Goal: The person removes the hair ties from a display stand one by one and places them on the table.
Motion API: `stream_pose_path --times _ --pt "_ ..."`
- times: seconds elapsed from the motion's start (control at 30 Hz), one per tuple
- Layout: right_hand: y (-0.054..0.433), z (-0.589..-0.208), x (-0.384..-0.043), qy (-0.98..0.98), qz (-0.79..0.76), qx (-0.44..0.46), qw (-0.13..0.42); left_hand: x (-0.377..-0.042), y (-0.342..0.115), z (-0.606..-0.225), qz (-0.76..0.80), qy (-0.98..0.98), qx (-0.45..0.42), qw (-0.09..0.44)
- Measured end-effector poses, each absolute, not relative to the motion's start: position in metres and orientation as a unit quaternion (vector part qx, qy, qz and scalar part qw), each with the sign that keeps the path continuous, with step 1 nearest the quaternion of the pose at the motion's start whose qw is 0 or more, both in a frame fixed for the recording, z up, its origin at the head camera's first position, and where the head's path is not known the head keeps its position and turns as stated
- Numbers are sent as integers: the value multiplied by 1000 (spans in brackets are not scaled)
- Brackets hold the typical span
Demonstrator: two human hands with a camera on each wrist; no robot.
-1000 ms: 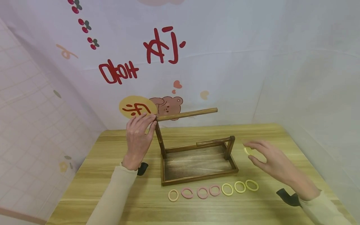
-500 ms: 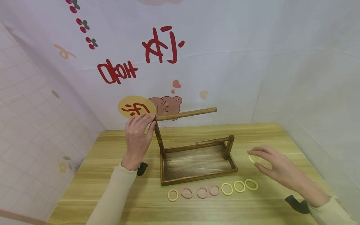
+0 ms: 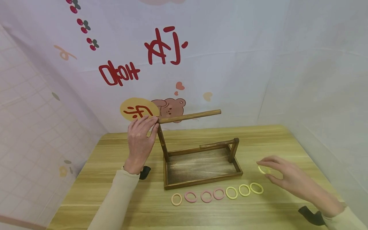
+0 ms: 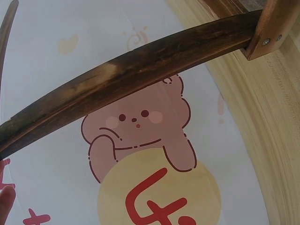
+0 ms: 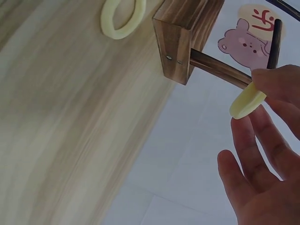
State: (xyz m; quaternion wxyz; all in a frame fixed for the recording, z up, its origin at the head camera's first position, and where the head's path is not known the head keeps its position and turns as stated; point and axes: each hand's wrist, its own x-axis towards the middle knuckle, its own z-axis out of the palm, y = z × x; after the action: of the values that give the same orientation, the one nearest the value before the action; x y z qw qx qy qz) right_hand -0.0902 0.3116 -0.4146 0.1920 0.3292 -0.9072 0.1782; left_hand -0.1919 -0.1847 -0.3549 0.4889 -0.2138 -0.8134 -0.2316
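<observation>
A dark wooden rack (image 3: 202, 184) stands on the table, with a shallow tray base, a tall left post (image 3: 162, 142) and a shorter right post (image 3: 234, 151), each bearing a horizontal rod. At the top of the tall post, my left hand (image 3: 140, 140) holds the corner between fingers and thumb; the left wrist view barely shows a fingertip. Right of the rack, my right hand (image 3: 290, 175) pinches a yellow ring (image 5: 247, 101) between thumb and fingers, clear of the table. In the head view the fingers partly cover that ring.
Before the rack, a row of rings lies on the table (image 3: 115, 204): an orange ring (image 3: 176, 199), several pink rings such as one pink ring (image 3: 190, 197), and several yellow rings such as one yellow ring (image 3: 256, 188). A printed cloth (image 3: 230, 64) hangs behind.
My right hand has moved right and toward me with the yellow ring, away from the rack. The left hand stays on the post's top. The row of rings has not changed.
</observation>
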Motion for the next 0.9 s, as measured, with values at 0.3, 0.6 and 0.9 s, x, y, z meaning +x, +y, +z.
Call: stream_pose_path --times 0.3,0.6,0.9 --pt "320 -429 -87 -908 176 333 183 -193 -185 -356 -234 -813 -215 489" --pt "328 -449 -86 -906 161 344 187 -193 -184 -356 -237 -810 -216 492" --pt "334 -467 -85 -911 159 344 164 -193 -184 -357 -244 -805 -217 495"
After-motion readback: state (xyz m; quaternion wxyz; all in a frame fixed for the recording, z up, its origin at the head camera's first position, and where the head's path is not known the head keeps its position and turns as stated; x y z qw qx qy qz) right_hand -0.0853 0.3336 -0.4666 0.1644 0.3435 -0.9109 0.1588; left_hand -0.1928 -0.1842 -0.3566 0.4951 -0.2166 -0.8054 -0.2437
